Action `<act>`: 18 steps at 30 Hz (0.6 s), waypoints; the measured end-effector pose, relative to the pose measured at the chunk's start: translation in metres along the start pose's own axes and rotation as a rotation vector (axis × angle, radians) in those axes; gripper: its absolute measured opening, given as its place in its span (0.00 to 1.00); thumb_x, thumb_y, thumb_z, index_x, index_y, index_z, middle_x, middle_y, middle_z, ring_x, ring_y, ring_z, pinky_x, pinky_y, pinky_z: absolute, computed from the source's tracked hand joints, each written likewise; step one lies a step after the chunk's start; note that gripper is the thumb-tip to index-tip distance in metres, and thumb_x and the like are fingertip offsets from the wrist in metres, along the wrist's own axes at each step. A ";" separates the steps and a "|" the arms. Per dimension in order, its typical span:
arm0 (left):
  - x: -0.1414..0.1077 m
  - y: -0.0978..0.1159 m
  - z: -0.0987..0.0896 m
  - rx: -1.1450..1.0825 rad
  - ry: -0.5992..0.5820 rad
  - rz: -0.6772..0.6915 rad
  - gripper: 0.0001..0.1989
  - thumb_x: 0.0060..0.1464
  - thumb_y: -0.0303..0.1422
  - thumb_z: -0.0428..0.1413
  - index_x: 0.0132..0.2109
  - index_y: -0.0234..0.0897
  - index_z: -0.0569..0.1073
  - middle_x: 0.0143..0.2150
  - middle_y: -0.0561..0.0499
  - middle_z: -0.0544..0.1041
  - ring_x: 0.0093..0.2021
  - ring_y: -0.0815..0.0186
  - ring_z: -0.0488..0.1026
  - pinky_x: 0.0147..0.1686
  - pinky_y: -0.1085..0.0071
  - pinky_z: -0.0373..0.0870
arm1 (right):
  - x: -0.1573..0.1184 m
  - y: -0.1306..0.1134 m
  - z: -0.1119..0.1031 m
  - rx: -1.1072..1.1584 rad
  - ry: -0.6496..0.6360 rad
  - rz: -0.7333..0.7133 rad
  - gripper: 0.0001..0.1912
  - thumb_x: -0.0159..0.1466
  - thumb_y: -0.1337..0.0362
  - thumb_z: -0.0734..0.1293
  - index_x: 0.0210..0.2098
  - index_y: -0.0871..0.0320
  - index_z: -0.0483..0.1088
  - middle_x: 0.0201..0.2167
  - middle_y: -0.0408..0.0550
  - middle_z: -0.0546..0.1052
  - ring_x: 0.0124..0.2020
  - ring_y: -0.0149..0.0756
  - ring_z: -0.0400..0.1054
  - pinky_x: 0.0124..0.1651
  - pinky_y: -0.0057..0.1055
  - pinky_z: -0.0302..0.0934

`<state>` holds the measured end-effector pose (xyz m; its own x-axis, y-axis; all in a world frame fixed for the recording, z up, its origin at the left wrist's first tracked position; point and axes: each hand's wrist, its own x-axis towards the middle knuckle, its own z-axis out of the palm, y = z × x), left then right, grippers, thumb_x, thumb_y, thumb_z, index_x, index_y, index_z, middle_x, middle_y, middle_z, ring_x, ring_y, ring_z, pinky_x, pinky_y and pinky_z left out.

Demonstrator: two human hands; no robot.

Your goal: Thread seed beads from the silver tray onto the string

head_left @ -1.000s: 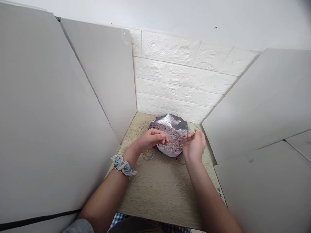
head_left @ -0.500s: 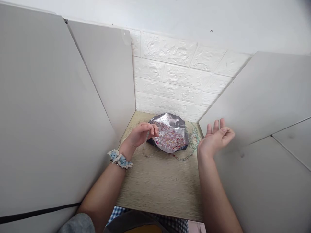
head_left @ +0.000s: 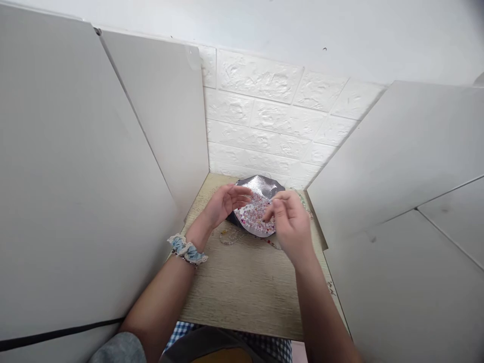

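Note:
A silvery, dark-edged pouch (head_left: pixel 260 182) lies at the back of the wooden surface, its inside covered with small pink, white and red beads (head_left: pixel 254 214). At its left side is my left hand (head_left: pixel 223 204), fingers apart and slightly curled, with nothing visible in them. Over the pouch's right side, my right hand (head_left: pixel 291 222) has its thumb and forefinger pinched together; whatever they hold is too small to make out. A bead strand (head_left: pixel 229 239) curves on the surface in front of the pouch, and part of it shows behind my right hand.
Grey-white panels stand to the left (head_left: pixel 159 111) and right (head_left: pixel 378 156) of the wooden surface (head_left: pixel 249 287). A white brick-patterned wall (head_left: pixel 280 121) rises behind. Small metallic bits (head_left: pixel 330 288) lie near the right edge.
My right hand has come in from the right to the pouch, still pinched. The fingers of my left hand have opened and spread. The thread between the hands no longer shows.

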<state>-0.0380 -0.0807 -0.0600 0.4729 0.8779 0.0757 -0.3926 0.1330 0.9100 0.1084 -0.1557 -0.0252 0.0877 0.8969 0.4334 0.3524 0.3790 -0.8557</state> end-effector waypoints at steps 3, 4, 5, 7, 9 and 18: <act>-0.003 0.000 0.003 -0.066 -0.152 -0.036 0.18 0.48 0.42 0.47 0.39 0.35 0.72 0.40 0.46 0.73 0.40 0.65 0.68 0.41 0.69 0.63 | -0.008 -0.008 0.014 -0.219 -0.151 0.015 0.07 0.61 0.63 0.53 0.32 0.56 0.61 0.26 0.42 0.70 0.25 0.29 0.63 0.28 0.26 0.54; -0.004 0.000 0.004 -0.052 -0.212 -0.065 0.17 0.46 0.42 0.50 0.39 0.35 0.72 0.39 0.46 0.73 0.39 0.65 0.68 0.39 0.69 0.63 | -0.009 -0.009 0.018 -0.292 -0.175 -0.001 0.08 0.61 0.63 0.53 0.32 0.56 0.61 0.27 0.43 0.70 0.26 0.29 0.63 0.28 0.26 0.52; -0.004 -0.001 0.004 -0.030 -0.256 -0.100 0.17 0.43 0.41 0.53 0.39 0.34 0.72 0.37 0.46 0.73 0.37 0.65 0.69 0.37 0.70 0.64 | -0.011 -0.009 0.021 -0.358 -0.180 -0.018 0.09 0.61 0.64 0.52 0.34 0.56 0.62 0.29 0.44 0.70 0.27 0.30 0.63 0.28 0.26 0.51; -0.005 -0.002 0.004 0.020 -0.290 -0.160 0.17 0.39 0.39 0.58 0.36 0.33 0.72 0.32 0.48 0.73 0.31 0.68 0.69 0.31 0.73 0.63 | -0.013 -0.007 0.023 -0.466 -0.166 -0.034 0.10 0.61 0.64 0.52 0.35 0.55 0.62 0.31 0.44 0.71 0.28 0.31 0.62 0.27 0.26 0.49; -0.004 -0.003 0.004 0.083 -0.289 -0.198 0.16 0.37 0.39 0.59 0.33 0.32 0.72 0.25 0.50 0.71 0.25 0.73 0.66 0.25 0.76 0.59 | -0.015 -0.003 0.023 -0.540 -0.135 -0.028 0.10 0.61 0.63 0.52 0.34 0.54 0.63 0.28 0.43 0.71 0.25 0.30 0.61 0.24 0.25 0.46; -0.003 -0.001 0.008 0.430 -0.300 -0.238 0.15 0.42 0.42 0.54 0.23 0.31 0.69 0.12 0.57 0.56 0.15 0.77 0.51 0.17 0.75 0.45 | -0.023 -0.015 0.007 -0.401 0.150 -0.042 0.09 0.59 0.63 0.55 0.35 0.55 0.65 0.26 0.43 0.70 0.23 0.29 0.60 0.26 0.27 0.52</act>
<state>-0.0327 -0.0870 -0.0579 0.7364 0.6697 -0.0959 0.0780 0.0568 0.9953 0.0942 -0.1802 -0.0240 0.1894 0.8282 0.5274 0.6906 0.2695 -0.6712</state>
